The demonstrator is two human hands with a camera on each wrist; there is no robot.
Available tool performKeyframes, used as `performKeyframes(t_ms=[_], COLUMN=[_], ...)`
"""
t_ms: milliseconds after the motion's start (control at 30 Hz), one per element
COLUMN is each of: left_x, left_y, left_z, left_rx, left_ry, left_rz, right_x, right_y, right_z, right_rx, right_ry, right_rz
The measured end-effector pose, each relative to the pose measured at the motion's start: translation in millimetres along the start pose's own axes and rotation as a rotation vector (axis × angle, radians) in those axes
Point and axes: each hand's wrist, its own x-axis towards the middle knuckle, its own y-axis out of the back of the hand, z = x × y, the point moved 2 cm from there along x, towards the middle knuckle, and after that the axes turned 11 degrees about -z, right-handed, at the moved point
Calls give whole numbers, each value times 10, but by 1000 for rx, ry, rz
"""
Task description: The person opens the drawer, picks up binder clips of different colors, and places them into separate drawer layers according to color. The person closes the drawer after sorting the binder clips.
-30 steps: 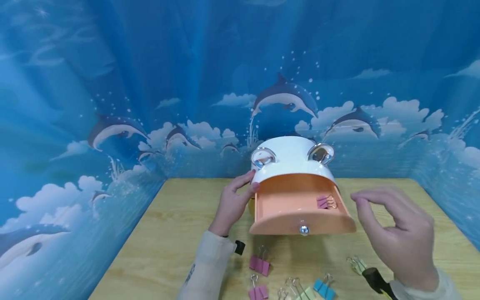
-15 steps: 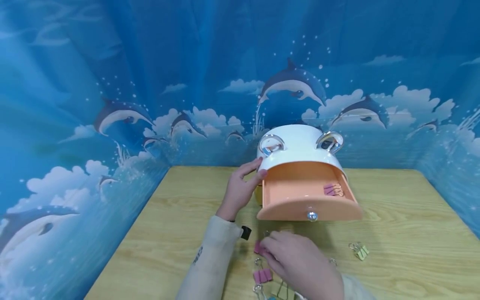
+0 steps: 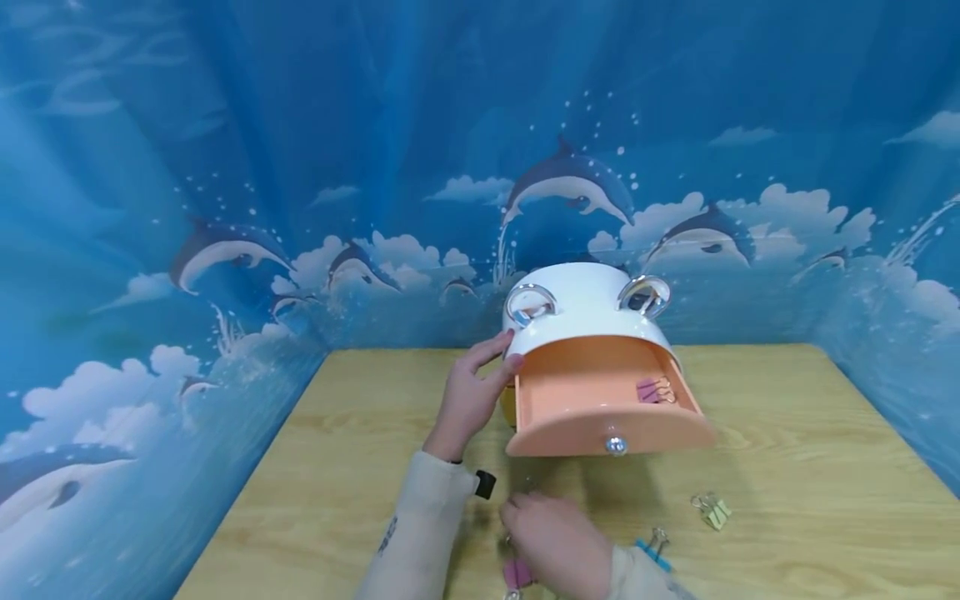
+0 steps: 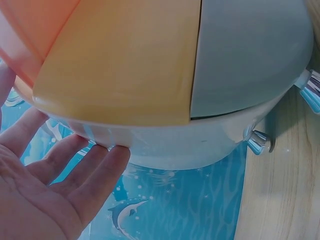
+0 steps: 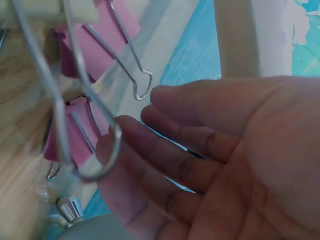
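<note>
A white-shelled desktop drawer box [image 3: 577, 300] with two silver loops on top stands at the back of the table. Its peach drawer [image 3: 558, 435] is pulled out, with a pink binder clip [image 3: 648, 391] lying inside on the right. My left hand [image 3: 467, 400] touches the box's left side, fingers nearly straight against the white shell [image 4: 170, 147]. Low in front of the drawer, my right hand [image 3: 558, 542] reaches down among binder clips. In the right wrist view its fingers are spread beside a pink binder clip [image 5: 72, 132], and another pink binder clip [image 5: 100, 42] lies beyond the thumb tip.
On the wooden table [image 3: 300, 483], a light green binder clip [image 3: 716, 514] and a blue binder clip [image 3: 654, 557] lie to the right of my right hand. A dolphin-print backdrop [image 3: 420, 317] hangs behind the table. Below the drawer, the box has yellow [image 4: 120, 65] and grey-blue [image 4: 250, 55] sections.
My right hand has come from the right of the drawer down and left to the pink clips on the table. The left hand stays at the box.
</note>
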Motion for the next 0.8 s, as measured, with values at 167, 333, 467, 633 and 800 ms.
performKeyframes(t_ms=[167,333,467,633,800], left_x=[-40,-8,-7,-29,-35], left_y=[26,7,4,12,-8], left_z=[-26,-32,-38,-38,-34], left_rx=[17,-9,-19,-28,-21], left_ry=[29,3,21,20,12], left_rz=[14,-3,2,15,11], right_x=[18,-7,4,32,29], right_y=[-16,-3,-44,-64,-47], right_z=[15,42,30,4,14], right_rx=[23,13,9,21,84], right_ry=[-18,-5,38,81,70], right_rz=[-33,-33,-91,-101,-90])
